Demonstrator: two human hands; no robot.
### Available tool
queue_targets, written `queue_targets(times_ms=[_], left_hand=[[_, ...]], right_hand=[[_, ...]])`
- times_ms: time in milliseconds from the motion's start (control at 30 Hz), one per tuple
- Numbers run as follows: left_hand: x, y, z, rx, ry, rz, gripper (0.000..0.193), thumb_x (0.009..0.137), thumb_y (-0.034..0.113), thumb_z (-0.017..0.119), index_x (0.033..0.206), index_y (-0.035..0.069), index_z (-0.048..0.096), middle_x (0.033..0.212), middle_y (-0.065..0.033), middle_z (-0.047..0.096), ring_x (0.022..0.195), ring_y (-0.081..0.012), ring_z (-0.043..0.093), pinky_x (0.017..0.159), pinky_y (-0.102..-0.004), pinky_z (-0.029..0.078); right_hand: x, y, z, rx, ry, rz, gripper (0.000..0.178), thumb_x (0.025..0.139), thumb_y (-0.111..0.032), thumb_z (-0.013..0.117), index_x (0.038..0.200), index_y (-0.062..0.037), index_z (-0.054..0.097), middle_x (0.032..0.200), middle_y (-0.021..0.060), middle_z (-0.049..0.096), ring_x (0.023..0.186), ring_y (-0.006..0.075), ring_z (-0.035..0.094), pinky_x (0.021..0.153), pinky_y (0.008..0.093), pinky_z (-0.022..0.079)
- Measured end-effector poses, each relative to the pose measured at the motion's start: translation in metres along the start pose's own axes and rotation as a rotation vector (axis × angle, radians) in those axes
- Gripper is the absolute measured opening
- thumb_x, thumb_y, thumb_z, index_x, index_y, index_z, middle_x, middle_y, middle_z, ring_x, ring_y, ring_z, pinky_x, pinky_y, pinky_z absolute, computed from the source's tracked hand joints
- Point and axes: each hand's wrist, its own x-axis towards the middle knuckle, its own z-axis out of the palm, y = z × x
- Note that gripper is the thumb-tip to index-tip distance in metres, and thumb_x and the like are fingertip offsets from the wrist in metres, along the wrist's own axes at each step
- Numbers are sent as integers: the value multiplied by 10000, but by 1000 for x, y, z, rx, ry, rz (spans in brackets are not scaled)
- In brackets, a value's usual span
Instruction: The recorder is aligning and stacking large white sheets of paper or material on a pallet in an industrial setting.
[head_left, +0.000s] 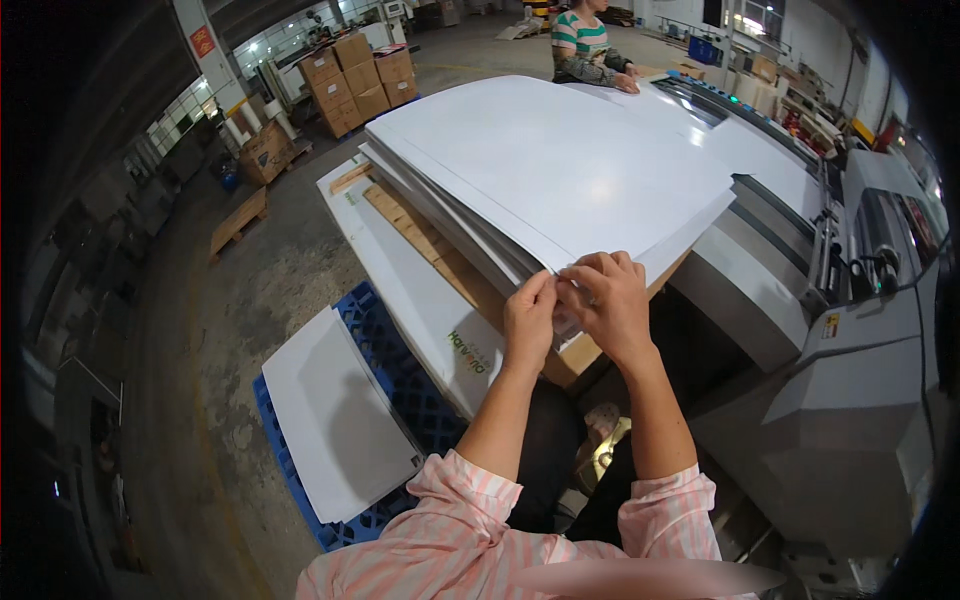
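Note:
A tall stack of large white sheets [560, 150] lies in front of me, its top sheets slightly raised along the left edge. At the stack's near corner my left hand [530, 315] is closed, thumb and fingertips pinching the sheet edge. Right beside it, my right hand [608, 300] is also closed on the corner, its fingers bent over the sheets. The two hands nearly touch. How many sheets lie between the fingertips cannot be made out.
Left of the stack, a blue plastic pallet [375, 325] carries more white sheets [330, 420]. A large grey machine [820, 420] stands at the right. Across the stack is another person [588, 50]. Cardboard boxes [350, 85] and a wooden pallet [238, 222] stand farther left.

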Motion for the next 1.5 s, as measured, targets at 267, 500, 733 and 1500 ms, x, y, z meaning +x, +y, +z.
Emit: queue_targets(times_ms=[267,500,733,1500], left_hand=[[-4,4,1,-46,55,-12,276,907,240,502,961,-10,604,767,-8,560,670,-79,532,583,-226,464],[-3,9,3,-310,-57,-101,463,945,355,383,1266,24,402,988,-128,547,868,-162,565,743,-288,482],[-5,5,-5,-439,59,-88,550,954,340,345,1372,33,161,986,-126,541,857,-172,577,736,-290,499],[-6,10,1,-282,-4,-85,638,869,89,517,1341,-89,126,1018,-122,545,908,-152,567,746,-252,490]], right_hand=[[-2,8,1,-27,66,92,139,740,-195,643,835,-95,661,855,17,601,820,222,497,726,345,360],[-3,13,0,-135,1,73,132,709,-96,617,836,-107,649,846,22,592,836,220,501,707,351,367],[6,-3,-2,-139,-92,65,132,723,-176,622,830,-108,658,824,34,594,812,227,516,717,340,376],[22,6,-1,-45,-258,286,251,724,-303,583,695,-74,682,675,112,592,676,274,585,599,395,461]])
